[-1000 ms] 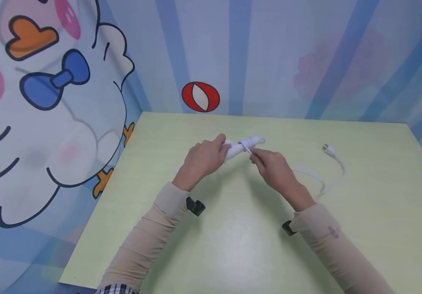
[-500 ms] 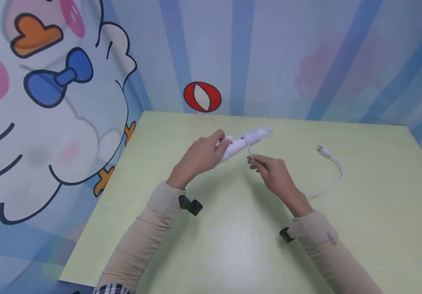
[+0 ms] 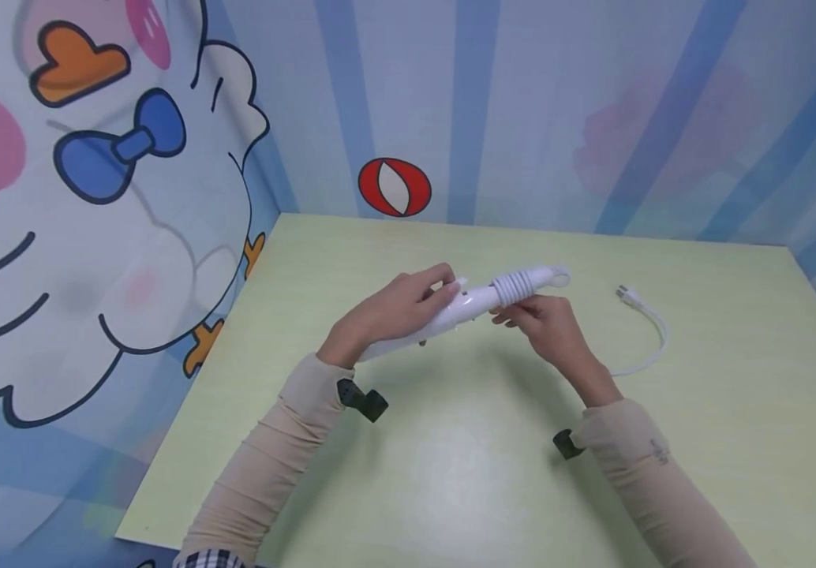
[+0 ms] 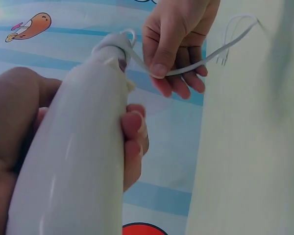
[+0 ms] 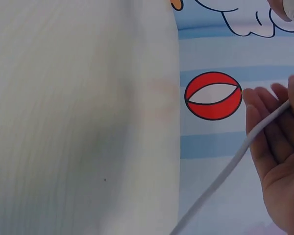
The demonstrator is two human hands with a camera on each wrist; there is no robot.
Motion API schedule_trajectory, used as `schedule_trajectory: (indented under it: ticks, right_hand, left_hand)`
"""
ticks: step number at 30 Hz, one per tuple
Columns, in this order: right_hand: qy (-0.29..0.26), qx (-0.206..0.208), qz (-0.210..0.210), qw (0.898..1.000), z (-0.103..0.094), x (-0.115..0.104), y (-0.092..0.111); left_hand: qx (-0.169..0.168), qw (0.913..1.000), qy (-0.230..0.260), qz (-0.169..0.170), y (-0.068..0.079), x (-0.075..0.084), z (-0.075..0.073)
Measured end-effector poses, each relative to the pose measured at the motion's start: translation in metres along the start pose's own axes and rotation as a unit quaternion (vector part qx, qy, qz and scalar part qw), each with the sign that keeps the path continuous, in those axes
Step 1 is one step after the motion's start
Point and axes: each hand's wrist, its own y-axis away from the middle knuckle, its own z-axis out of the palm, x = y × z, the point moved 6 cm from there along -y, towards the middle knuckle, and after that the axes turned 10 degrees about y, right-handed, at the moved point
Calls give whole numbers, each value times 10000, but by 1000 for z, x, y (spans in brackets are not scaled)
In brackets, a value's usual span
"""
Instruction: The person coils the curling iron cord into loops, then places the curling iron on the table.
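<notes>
A white wand-shaped electric appliance (image 3: 477,303) with a hanging loop at its far end is held above the table, tilted slightly upward to the right. Its exact kind is unclear. My left hand (image 3: 402,306) grips the body, fingers wrapped around it in the left wrist view. Several turns of white cord (image 3: 513,287) circle the narrow end. Just below those turns, my right hand (image 3: 552,330) pinches the cord (image 5: 220,178) between thumb and fingers. The loose length trails to a plug (image 3: 631,297) on the table at right.
The pale green table (image 3: 436,473) meets a blue striped wall (image 3: 536,118) at the back. A printed bird covers the left wall (image 3: 166,315). Both wrists wear small black cameras (image 3: 363,401).
The appliance has swung to the right and flatter, showing more of its body. My right hand has moved from below the coil up close beneath it, still with the cord. Less loose cord shows.
</notes>
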Motion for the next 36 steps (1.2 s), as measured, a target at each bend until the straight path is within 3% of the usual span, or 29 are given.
schedule_trajectory:
  ticks: [4, 8, 10, 12, 15, 17, 21, 25, 28, 36]
  right_hand:
    - [-19, -233, 58, 9997, -4, 0, 0]
    - [688, -336, 282, 9967, -12, -4, 5]
    - [1084, -249, -100, 9937, -16, -13, 6]
    - [1146, -28, -842, 9898, -20, -26, 7]
    - [860, 229, -1868, 9784, -25, -41, 7]
    - [468, 123, -2123, 9760, -28, -45, 7]
    - [324, -366, -2034, 9779, -30, -38, 2]
    - [1142, -580, -1972, 9720, -31, -27, -5]
    - [1612, -619, -1991, 9647, -33, -26, -9]
    - [2099, -415, -2367, 9477, -37, -38, -9]
  left_hand:
    - [-314, 9993, 154, 150, 3, 1, 3]
    - [-541, 9977, 217, 355, 7, 6, 4]
    - [-691, 9965, 196, 422, 9, 9, 6]
    - [-838, 9954, 102, 460, 11, 12, 7]
    - [-1033, 9934, -85, 496, 13, 16, 10]
    - [-1122, 9916, -287, 576, 15, 20, 12]
    - [-1155, 9859, -856, 859, 19, 28, 13]
    - [-1188, 9780, -1411, 979, 19, 30, 17]
    - [-1237, 9717, -1758, 981, 18, 31, 22]
    - [-1001, 9577, -2573, 810, 13, 28, 30]
